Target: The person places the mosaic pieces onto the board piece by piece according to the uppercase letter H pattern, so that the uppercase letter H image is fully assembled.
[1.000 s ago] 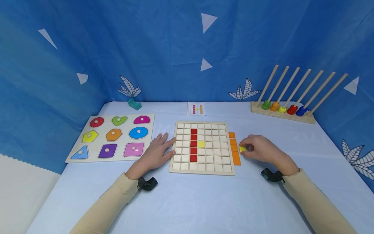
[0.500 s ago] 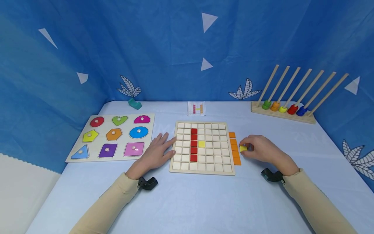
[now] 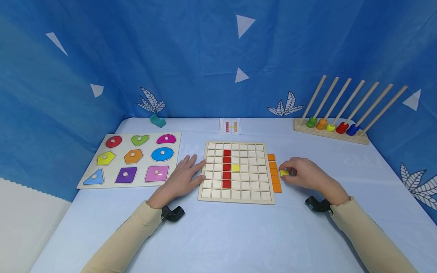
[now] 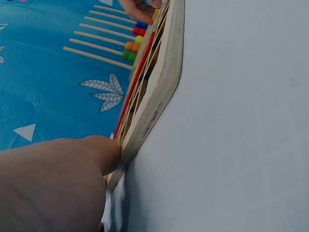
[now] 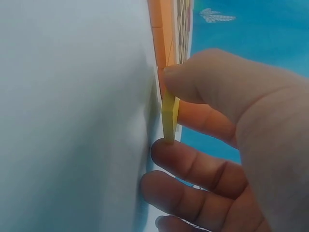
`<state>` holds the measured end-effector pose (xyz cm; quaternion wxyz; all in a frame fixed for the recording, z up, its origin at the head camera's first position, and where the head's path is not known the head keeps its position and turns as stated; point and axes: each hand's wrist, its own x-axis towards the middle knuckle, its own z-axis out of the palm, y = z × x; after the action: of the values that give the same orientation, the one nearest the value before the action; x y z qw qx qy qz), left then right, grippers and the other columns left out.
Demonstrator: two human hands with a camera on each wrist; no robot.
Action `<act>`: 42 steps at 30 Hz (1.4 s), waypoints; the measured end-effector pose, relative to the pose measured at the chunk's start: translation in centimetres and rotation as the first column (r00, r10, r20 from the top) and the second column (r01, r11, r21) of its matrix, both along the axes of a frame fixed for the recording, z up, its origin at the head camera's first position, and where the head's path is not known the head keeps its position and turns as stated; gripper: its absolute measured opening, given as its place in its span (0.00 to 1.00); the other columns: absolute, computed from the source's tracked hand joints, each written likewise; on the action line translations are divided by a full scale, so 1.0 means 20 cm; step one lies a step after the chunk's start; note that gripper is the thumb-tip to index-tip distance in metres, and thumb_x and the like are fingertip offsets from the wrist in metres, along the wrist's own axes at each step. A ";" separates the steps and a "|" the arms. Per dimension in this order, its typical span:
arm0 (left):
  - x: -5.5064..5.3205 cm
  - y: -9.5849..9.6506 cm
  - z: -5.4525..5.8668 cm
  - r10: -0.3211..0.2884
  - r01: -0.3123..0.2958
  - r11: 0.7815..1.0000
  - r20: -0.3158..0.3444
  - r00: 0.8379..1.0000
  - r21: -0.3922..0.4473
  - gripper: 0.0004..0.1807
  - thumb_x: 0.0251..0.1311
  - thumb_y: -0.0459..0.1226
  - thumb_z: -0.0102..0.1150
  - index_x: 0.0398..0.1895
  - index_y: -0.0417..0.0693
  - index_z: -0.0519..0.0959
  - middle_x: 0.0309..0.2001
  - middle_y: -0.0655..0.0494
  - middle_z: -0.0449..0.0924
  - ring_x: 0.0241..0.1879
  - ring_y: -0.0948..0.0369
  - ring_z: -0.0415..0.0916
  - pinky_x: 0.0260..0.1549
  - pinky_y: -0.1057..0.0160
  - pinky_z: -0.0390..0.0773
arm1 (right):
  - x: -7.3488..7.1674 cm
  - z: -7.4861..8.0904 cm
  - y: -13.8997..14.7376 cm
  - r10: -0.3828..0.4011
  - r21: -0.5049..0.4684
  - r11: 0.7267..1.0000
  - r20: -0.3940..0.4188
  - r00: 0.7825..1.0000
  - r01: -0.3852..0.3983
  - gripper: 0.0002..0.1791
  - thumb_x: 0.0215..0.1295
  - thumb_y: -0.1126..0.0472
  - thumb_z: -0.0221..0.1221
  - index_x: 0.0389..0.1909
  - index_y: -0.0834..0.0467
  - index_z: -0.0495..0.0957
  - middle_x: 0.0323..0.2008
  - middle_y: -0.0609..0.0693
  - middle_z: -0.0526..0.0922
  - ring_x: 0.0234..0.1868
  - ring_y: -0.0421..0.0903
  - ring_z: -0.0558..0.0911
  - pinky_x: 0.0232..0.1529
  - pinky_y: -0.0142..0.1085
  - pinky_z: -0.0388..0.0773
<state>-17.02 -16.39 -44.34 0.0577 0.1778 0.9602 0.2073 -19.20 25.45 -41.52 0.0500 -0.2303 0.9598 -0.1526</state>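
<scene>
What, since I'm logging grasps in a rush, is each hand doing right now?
Left hand: open, touching the edge of the grid board.
Right hand: holding a yellow tile.

Blue fabric backdrop [image 3: 191, 45] encloses the far, left and right sides; creases are visible. Its print comprises scattered white triangles [image 3: 244, 25] and outlined leaf sprigs [image 3: 151, 101], the latter set low. White tabletop [image 3: 239, 239], bluish in cast, extends to the backdrop. At near left, a pale area [image 3: 29, 223] adjoins the backdrop's scalloped edge. Lighting is diffuse.
</scene>
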 end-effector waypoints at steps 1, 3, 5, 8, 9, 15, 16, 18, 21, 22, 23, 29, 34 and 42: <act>0.00 0.00 0.00 0.000 0.000 1.000 0.000 1.000 0.000 0.35 0.71 0.50 0.54 0.78 0.51 0.63 0.80 0.37 0.52 0.81 0.35 0.43 0.77 0.35 0.49 | 0.00 0.00 0.00 0.000 0.001 1.000 -0.001 1.000 0.000 0.17 0.56 0.57 0.72 0.47 0.57 0.87 0.28 0.44 0.81 0.29 0.39 0.72 0.30 0.30 0.74; 0.00 0.00 0.00 0.000 0.000 1.000 0.000 1.000 0.000 0.35 0.71 0.50 0.54 0.78 0.51 0.63 0.80 0.37 0.52 0.81 0.35 0.43 0.78 0.35 0.49 | 0.00 0.00 0.00 0.001 0.002 1.000 -0.002 1.000 -0.001 0.17 0.56 0.57 0.72 0.47 0.57 0.87 0.28 0.44 0.81 0.29 0.39 0.72 0.30 0.30 0.74; 0.00 0.00 0.00 0.000 0.000 1.000 -0.001 1.000 0.001 0.35 0.71 0.50 0.54 0.78 0.51 0.63 0.80 0.37 0.52 0.81 0.35 0.43 0.78 0.35 0.49 | 0.00 0.00 0.00 0.000 0.003 1.000 -0.003 1.000 0.000 0.17 0.57 0.57 0.72 0.47 0.57 0.87 0.28 0.44 0.81 0.29 0.39 0.72 0.31 0.30 0.74; 0.00 0.00 0.00 0.000 0.000 1.000 -0.001 1.000 0.003 0.35 0.71 0.50 0.54 0.78 0.51 0.63 0.80 0.37 0.52 0.81 0.35 0.43 0.78 0.35 0.49 | 0.00 0.01 0.00 -0.003 0.006 1.000 -0.002 1.000 0.003 0.17 0.57 0.57 0.72 0.47 0.57 0.87 0.28 0.44 0.80 0.29 0.40 0.72 0.30 0.30 0.74; 0.00 0.00 0.00 0.001 -0.001 1.000 -0.001 1.000 0.003 0.35 0.71 0.50 0.54 0.78 0.51 0.63 0.80 0.37 0.52 0.81 0.35 0.43 0.78 0.35 0.49 | 0.00 0.01 0.00 -0.004 0.006 1.000 -0.001 1.000 0.004 0.17 0.57 0.57 0.72 0.47 0.57 0.87 0.28 0.44 0.80 0.29 0.40 0.72 0.30 0.30 0.74; 0.00 0.00 0.00 0.007 -0.007 1.000 0.001 1.000 -0.004 0.35 0.71 0.50 0.55 0.78 0.52 0.63 0.80 0.37 0.52 0.81 0.36 0.44 0.77 0.35 0.50 | -0.01 0.02 -0.02 0.002 0.012 1.000 -0.024 1.000 -0.002 0.18 0.57 0.55 0.73 0.48 0.57 0.87 0.29 0.44 0.81 0.29 0.40 0.73 0.31 0.31 0.75; 0.00 0.00 0.00 0.007 -0.007 1.000 0.001 1.000 -0.002 0.35 0.71 0.50 0.55 0.78 0.51 0.63 0.80 0.37 0.52 0.81 0.36 0.44 0.77 0.34 0.50 | -0.01 0.03 -0.02 0.004 0.011 1.000 -0.027 1.000 -0.003 0.18 0.57 0.55 0.73 0.48 0.57 0.87 0.29 0.44 0.82 0.29 0.40 0.73 0.31 0.31 0.75; 0.00 0.00 0.01 0.006 -0.006 1.000 0.001 1.000 0.003 0.35 0.71 0.50 0.54 0.78 0.51 0.63 0.80 0.37 0.52 0.81 0.35 0.44 0.77 0.34 0.50 | -0.02 0.03 -0.03 0.006 0.005 1.000 -0.029 1.000 -0.006 0.18 0.57 0.55 0.73 0.48 0.57 0.87 0.29 0.45 0.82 0.29 0.40 0.73 0.32 0.31 0.76; 0.00 0.00 0.01 0.003 -0.003 1.000 0.000 1.000 0.009 0.35 0.71 0.49 0.54 0.78 0.50 0.63 0.80 0.36 0.53 0.81 0.35 0.44 0.77 0.34 0.50 | -0.03 0.04 -0.05 0.016 -0.004 1.000 -0.026 1.000 -0.016 0.18 0.57 0.55 0.73 0.47 0.57 0.87 0.30 0.45 0.83 0.29 0.40 0.74 0.32 0.31 0.76; 0.00 0.00 0.02 0.002 -0.002 1.000 0.002 1.000 0.010 0.35 0.71 0.49 0.54 0.78 0.50 0.63 0.80 0.36 0.53 0.80 0.34 0.44 0.77 0.34 0.50 | -0.03 0.05 -0.05 0.019 -0.007 1.000 -0.024 1.000 -0.019 0.17 0.57 0.55 0.73 0.47 0.56 0.88 0.30 0.45 0.83 0.29 0.40 0.74 0.32 0.31 0.76; 0.01 0.01 0.02 0.001 -0.001 1.000 0.003 1.000 0.007 0.35 0.71 0.49 0.54 0.78 0.50 0.63 0.80 0.36 0.52 0.80 0.34 0.44 0.77 0.34 0.50 | -0.04 0.05 -0.06 0.025 -0.010 1.000 -0.023 0.999 -0.025 0.17 0.58 0.55 0.73 0.47 0.56 0.88 0.30 0.45 0.83 0.29 0.40 0.74 0.31 0.31 0.75; 0.01 0.01 0.02 0.002 -0.002 1.000 0.006 1.000 0.001 0.35 0.71 0.49 0.55 0.78 0.50 0.63 0.80 0.37 0.52 0.81 0.35 0.44 0.77 0.34 0.50 | -0.07 0.07 -0.13 0.070 -0.014 0.997 -0.032 0.997 -0.071 0.16 0.59 0.55 0.73 0.47 0.55 0.88 0.29 0.45 0.82 0.28 0.39 0.72 0.30 0.30 0.73; 0.01 0.01 0.02 0.000 0.000 1.000 0.006 1.000 0.005 0.35 0.71 0.50 0.55 0.78 0.51 0.63 0.80 0.37 0.52 0.81 0.35 0.44 0.77 0.34 0.50 | -0.10 0.08 -0.19 0.103 -0.016 0.995 -0.026 0.994 -0.103 0.17 0.60 0.55 0.72 0.48 0.57 0.87 0.30 0.46 0.81 0.28 0.39 0.72 0.30 0.31 0.72; 0.00 0.00 0.01 -0.004 0.004 1.000 -0.001 1.000 0.001 0.35 0.71 0.50 0.54 0.78 0.51 0.63 0.80 0.37 0.52 0.81 0.35 0.44 0.77 0.33 0.50 | -0.13 0.11 -0.28 0.157 -0.008 0.987 -0.017 0.987 -0.158 0.17 0.61 0.55 0.71 0.49 0.57 0.86 0.29 0.47 0.80 0.29 0.40 0.71 0.32 0.32 0.71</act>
<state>-16.98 -16.31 -44.09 0.0574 0.1799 0.9598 0.2075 -21.76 19.78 -39.38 0.0529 -0.3069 0.9382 -0.1510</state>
